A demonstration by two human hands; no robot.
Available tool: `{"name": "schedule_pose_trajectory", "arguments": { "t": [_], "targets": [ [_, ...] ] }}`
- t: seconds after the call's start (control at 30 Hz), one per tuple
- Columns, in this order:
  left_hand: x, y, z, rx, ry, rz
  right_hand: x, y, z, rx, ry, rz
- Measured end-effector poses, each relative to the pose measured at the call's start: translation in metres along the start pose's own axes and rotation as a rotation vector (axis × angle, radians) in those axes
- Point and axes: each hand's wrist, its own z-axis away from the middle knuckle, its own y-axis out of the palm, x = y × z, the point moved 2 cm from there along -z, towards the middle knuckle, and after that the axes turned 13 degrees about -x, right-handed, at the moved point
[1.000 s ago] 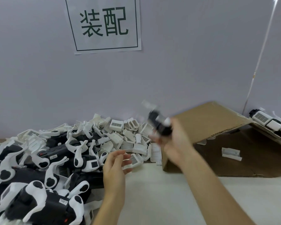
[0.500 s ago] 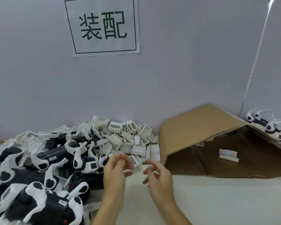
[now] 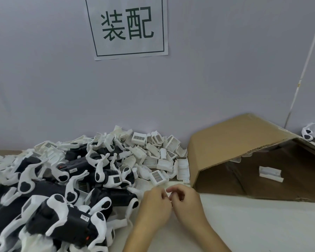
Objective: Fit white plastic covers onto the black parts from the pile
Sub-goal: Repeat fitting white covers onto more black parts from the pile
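Both hands meet, fingers curled; left hand (image 3: 155,206) and right hand (image 3: 186,204) grip unclear. Black parts (image 3: 49,202) and white covers (image 3: 153,153) remain piled; much remains.

I see white plastic covers (image 3: 158,161) heaped up, smooth with a dull sheen, beside matt black parts (image 3: 115,197) in a pile. The cardboard box (image 3: 231,140) looks brown, rough, matt. The paper sign (image 3: 128,27) is flat white, and the table (image 3: 244,224) matt and pale.

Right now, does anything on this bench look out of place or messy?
Mostly the cardboard box: it lies tipped on its side, opening forward, one lone white cover inside. The other white covers are heaped loose against the wall.
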Motion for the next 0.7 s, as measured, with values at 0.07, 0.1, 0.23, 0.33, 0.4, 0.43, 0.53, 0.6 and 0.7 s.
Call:
{"name": "schedule_pose_trajectory", "arguments": {
  "t": [0.07,0.1,0.23,0.33,0.4,0.43,0.53,0.6,0.7],
  "targets": [
    [0.004,0.001,0.0,0.016,-0.033,-0.005,0.0,0.0,0.0,-0.019,0.016,-0.021],
    [0.006,0.0,0.0,0.019,-0.039,0.003,0.0,0.0,0.001,-0.022,0.025,-0.028],
    [0.007,-0.001,-0.001,0.011,0.011,-0.015,0.0,0.001,0.001,-0.022,0.027,-0.033],
    [0.002,-0.002,0.0,-0.01,0.059,0.041,-0.002,0.001,0.0,-0.018,0.007,-0.022],
    [0.001,-0.004,0.0,-0.015,0.077,0.058,-0.003,0.002,-0.001,-0.012,-0.001,-0.021],
    [0.002,-0.004,0.001,-0.001,0.08,0.053,-0.004,0.003,-0.001,-0.014,0.001,-0.029],
    [0.008,-0.001,-0.001,0.019,0.087,-0.018,-0.004,0.003,0.0,-0.028,0.016,-0.07],
    [0.009,0.0,0.001,0.033,0.087,-0.045,-0.001,0.002,0.001,-0.033,0.02,-0.099],
    [0.006,-0.01,0.004,0.014,0.079,-0.053,0.015,0.0,0.002,-0.058,-0.058,-0.111]
  ]
}}
